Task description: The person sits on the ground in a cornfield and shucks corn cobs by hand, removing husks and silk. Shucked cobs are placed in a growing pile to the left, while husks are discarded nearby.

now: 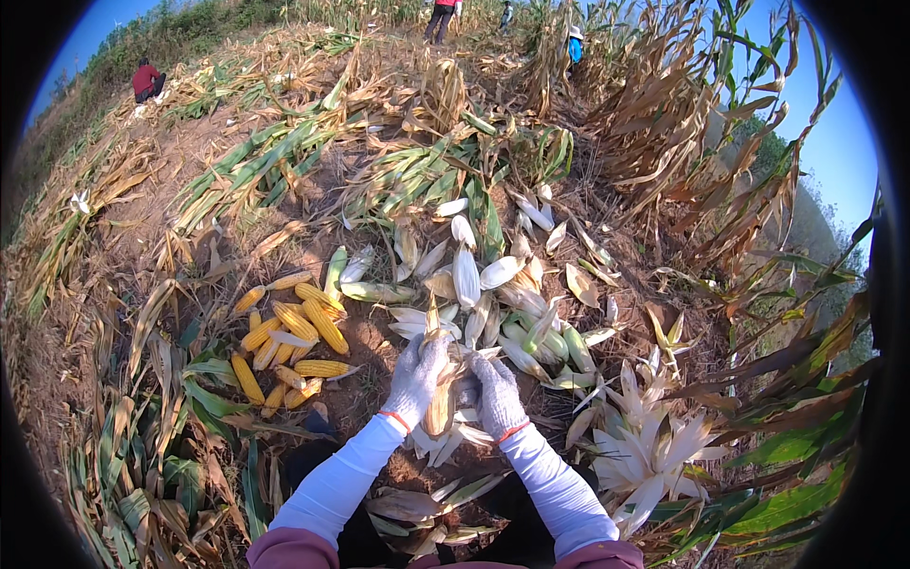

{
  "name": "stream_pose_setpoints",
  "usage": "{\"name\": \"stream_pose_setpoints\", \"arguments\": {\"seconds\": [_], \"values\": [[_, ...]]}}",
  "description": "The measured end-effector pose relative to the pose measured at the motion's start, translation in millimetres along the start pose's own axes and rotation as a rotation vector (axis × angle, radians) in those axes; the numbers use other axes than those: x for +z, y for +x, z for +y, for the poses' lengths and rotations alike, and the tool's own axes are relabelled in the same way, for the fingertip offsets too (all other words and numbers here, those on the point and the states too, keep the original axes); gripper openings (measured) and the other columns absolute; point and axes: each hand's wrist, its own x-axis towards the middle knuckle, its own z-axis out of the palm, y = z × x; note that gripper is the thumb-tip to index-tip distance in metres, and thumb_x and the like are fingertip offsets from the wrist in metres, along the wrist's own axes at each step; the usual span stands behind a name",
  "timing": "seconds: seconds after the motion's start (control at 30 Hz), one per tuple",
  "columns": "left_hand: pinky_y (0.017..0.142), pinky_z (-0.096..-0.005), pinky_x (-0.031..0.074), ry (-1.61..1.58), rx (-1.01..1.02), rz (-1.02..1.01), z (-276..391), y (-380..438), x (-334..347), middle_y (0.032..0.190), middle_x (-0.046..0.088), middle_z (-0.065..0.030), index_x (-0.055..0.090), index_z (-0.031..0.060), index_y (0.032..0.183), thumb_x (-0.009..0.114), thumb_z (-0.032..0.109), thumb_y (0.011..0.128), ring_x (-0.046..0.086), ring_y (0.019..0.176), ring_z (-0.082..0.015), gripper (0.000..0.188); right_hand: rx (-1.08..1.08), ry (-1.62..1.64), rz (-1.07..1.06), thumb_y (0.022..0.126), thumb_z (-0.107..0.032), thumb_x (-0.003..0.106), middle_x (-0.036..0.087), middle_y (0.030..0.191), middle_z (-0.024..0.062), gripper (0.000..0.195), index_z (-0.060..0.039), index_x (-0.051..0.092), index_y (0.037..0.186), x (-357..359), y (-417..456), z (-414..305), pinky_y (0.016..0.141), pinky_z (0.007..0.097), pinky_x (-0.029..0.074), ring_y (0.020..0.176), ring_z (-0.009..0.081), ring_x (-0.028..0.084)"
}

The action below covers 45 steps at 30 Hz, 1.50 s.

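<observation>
My left hand [419,377], in a pale knit glove with an orange cuff, is closed around an ear of corn in dry brown husk [439,411]. The ear's tip points away from me and its lower part towards me. My right hand [495,393], gloved alike, is at the ear's right side with bent fingers; whether it pinches the husk is hard to see. Beyond my hands lies a heap of ears in white and green husks [466,276]. To the left is a pile of bare yellow corn ears [325,327]. Stripped husks [657,455] lie at the right.
Cut cornstalks with leaves [270,156] lie over the brown soil. Tall dry standing corn [668,121] rises at the right. A person in red [146,80] crouches far left; another person [442,20] stands at the top, and one in blue [574,48] is by the stalks.
</observation>
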Motion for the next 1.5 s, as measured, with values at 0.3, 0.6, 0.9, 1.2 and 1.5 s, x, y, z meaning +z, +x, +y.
{"name": "stream_pose_setpoints", "arguments": {"seconds": [0.3, 0.6, 0.9, 1.2, 1.5], "values": [[0.076, -0.0225, 0.045, 0.128, 0.094, 0.021, 8.2, -3.6, 4.0, 0.094, 0.057, 0.0029, 0.06, 0.0035, 0.122, 0.052, 0.026, 0.102, 0.051, 0.084, -0.0054, 0.031, 0.034, -0.012, -0.007, 0.102, -0.03, 0.051, 0.059, 0.075, 0.0032, 0.025, -0.0062, 0.057, 0.095, -1.0, 0.1, 2.2, 0.049, 0.0235, 0.044, 0.055, 0.0101, 0.054], [0.079, -0.0238, 0.05, 0.028, 0.039, 0.053, 11.4, -1.3, 0.6, 0.101, 0.06, -0.0003, 0.059, 0.0043, 0.125, 0.054, 0.031, 0.101, 0.056, 0.088, -0.0075, 0.036, 0.069, -0.132, -0.083, 0.101, -0.036, 0.052, 0.065, 0.075, 0.0056, 0.034, -0.0029, 0.062, 0.096, 0.4, -1.1, -3.7, 0.051, 0.0246, 0.05, 0.058, 0.0117, 0.061], [0.085, -0.0297, 0.053, -0.146, -0.005, 0.195, 24.4, 11.8, -14.3, 0.111, 0.061, -0.0064, 0.053, 0.0036, 0.128, 0.051, 0.035, 0.102, 0.061, 0.095, -0.0155, 0.041, 0.008, -0.61, -0.075, 0.099, -0.034, 0.055, 0.061, 0.067, 0.0037, 0.034, -0.0024, 0.062, 0.089, 5.2, -5.8, -12.4, 0.053, 0.0279, 0.045, 0.055, 0.0103, 0.055], [0.09, -0.0274, 0.048, -0.297, 0.293, 0.431, 56.2, 30.9, -66.6, 0.117, 0.06, -0.0053, 0.053, 0.0026, 0.131, 0.052, 0.032, 0.102, 0.058, 0.104, -0.0132, 0.041, -0.197, -1.59, -0.254, 0.095, -0.04, 0.05, 0.069, 0.084, 0.0187, 0.037, -0.0079, 0.068, 0.094, -36.5, -10.4, 15.8, 0.074, 0.0492, 0.052, 0.082, 0.0376, 0.067], [0.086, -0.0335, 0.051, -0.327, 0.295, 0.42, 77.2, 30.1, -97.1, 0.117, 0.058, -0.0059, 0.049, 0.0096, 0.134, 0.051, 0.043, 0.101, 0.058, 0.101, -0.0172, 0.047, 0.082, -1.931, -0.513, 0.091, -0.032, 0.05, 0.071, 0.097, 0.0177, 0.034, -0.008, 0.072, 0.1, -65.7, -7.5, 61.8, 0.079, 0.0481, 0.054, 0.091, 0.0371, 0.068]]}}
